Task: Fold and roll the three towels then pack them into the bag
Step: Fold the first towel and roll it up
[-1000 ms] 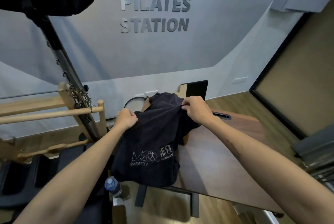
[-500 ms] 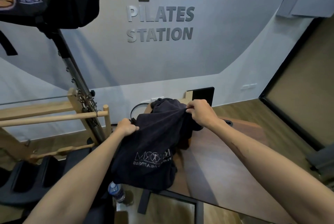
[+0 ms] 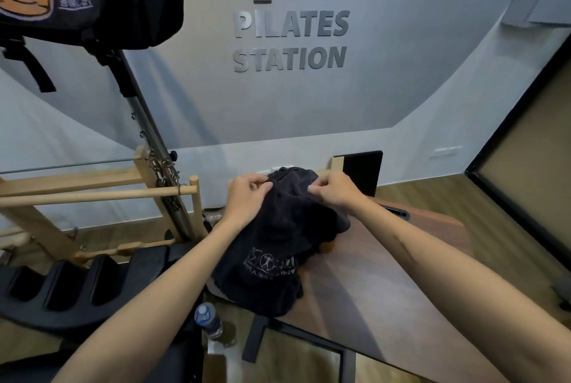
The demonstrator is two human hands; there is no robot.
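Early stage: left hand (image 3: 247,197) and right hand (image 3: 335,194), each grip pinched on the unfolded dark towel (image 3: 278,246), mid-frame over the counter (image 3: 386,274); nothing rolled or packed.

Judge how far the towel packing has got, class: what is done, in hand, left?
Done: nothing visibly rolled or packed. In hand: left hand and right hand both pinch the top edge of one dark towel, hanging unfolded over the table. Left: folding, rolling, bagging; other towels unseen.
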